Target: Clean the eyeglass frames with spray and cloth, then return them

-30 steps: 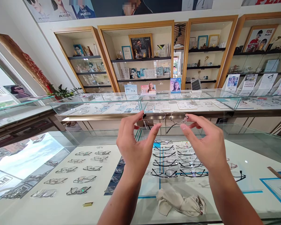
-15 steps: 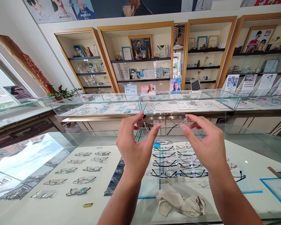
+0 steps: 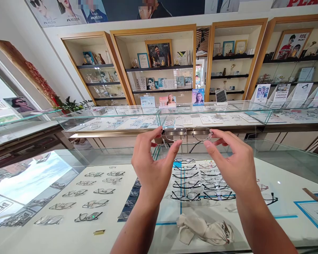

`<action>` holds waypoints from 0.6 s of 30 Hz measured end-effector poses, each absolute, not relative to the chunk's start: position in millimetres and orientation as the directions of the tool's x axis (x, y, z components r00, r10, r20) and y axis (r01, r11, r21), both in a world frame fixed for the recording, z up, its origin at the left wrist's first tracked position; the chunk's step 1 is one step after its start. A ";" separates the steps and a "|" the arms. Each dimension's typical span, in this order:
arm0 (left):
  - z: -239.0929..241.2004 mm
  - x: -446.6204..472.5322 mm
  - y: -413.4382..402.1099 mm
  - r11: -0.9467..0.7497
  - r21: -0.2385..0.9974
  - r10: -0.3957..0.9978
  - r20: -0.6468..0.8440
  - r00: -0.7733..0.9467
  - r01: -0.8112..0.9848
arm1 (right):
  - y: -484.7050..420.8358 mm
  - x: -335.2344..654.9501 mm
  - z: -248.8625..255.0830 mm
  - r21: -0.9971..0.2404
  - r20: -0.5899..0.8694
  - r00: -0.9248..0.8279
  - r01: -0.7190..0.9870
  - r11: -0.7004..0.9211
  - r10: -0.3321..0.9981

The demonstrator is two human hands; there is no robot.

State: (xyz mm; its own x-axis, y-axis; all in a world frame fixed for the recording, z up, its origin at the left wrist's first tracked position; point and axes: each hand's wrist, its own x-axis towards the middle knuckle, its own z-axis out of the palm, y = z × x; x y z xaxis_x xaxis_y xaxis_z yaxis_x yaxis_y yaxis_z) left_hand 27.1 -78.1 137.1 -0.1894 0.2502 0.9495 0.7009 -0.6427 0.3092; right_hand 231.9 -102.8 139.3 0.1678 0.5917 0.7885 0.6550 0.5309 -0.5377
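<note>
Between my two hands, a pair of thin-rimmed eyeglasses (image 3: 176, 133) is held up level above the glass counter. My left hand (image 3: 152, 162) pinches its left end between thumb and fingers. The right end is pinched by my right hand (image 3: 231, 158), with the thumb low by the lens. One dark temple tip hangs below the right lens. Beneath my hands, several dark-framed glasses (image 3: 186, 195) lie in rows inside the display case. A crumpled beige cloth (image 3: 204, 229) with dark print lies nearer me, between my forearms.
More glasses (image 3: 88, 216) lie in rows at the left, with a small gold tag (image 3: 99, 232) near them. Ahead stands another glass display counter (image 3: 116, 121) with upright cards (image 3: 198, 97). Wooden-framed shelves (image 3: 153, 31) line the back wall. A blue-edged sheet (image 3: 316, 211) is at the right.
</note>
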 end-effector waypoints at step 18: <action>135.6 27.1 -78.2 -0.679 0.356 0.300 0.933 -0.200 0.642 | -105.3 230.7 140.6 -0.500 0.844 0.206 0.637 0.587 0.495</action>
State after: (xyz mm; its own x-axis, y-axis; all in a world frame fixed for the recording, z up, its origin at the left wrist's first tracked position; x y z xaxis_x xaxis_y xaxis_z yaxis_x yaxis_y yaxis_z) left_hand 27.1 -78.2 135.6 -0.1998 0.3002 0.9327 0.6424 -0.6787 0.3561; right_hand 230.7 -105.3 140.6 0.2061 0.4951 0.8441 0.6371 0.5868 -0.4998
